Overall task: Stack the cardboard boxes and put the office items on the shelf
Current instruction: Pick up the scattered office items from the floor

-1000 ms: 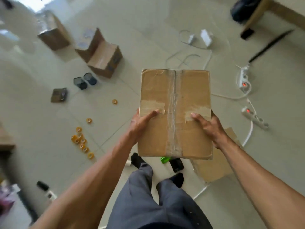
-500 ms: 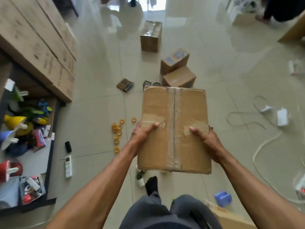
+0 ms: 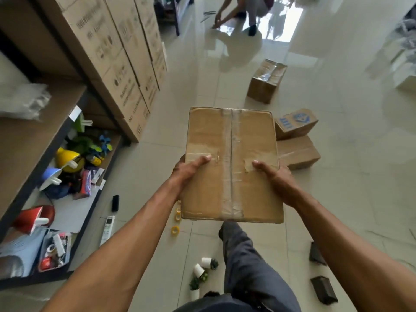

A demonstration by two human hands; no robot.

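I carry a taped cardboard box [image 3: 231, 154] in front of my waist, above the tiled floor. My left hand [image 3: 188, 171] grips its left edge with the thumb on top. Its right edge is held the same way by my right hand [image 3: 275, 176]. Three more cardboard boxes lie on the floor ahead to the right: one with shiny tape [image 3: 266, 81], one with blue print [image 3: 297, 122] and a plain one [image 3: 298, 152] under it. The shelf [image 3: 36, 136] stands at the left with colourful items on its lower board.
Tall printed cartons [image 3: 117, 59] lean beside the shelf. Yellow tape rolls [image 3: 175, 230], a white remote [image 3: 107, 229], a black remote [image 3: 115, 202], small potted plants [image 3: 202, 270] and dark holders [image 3: 323, 289] lie on the floor. A person [image 3: 243, 10] crouches far ahead.
I have turned further left while holding the box the same way. The shelf and tall cartons have come into closer view; the cables and power strips have left the view.
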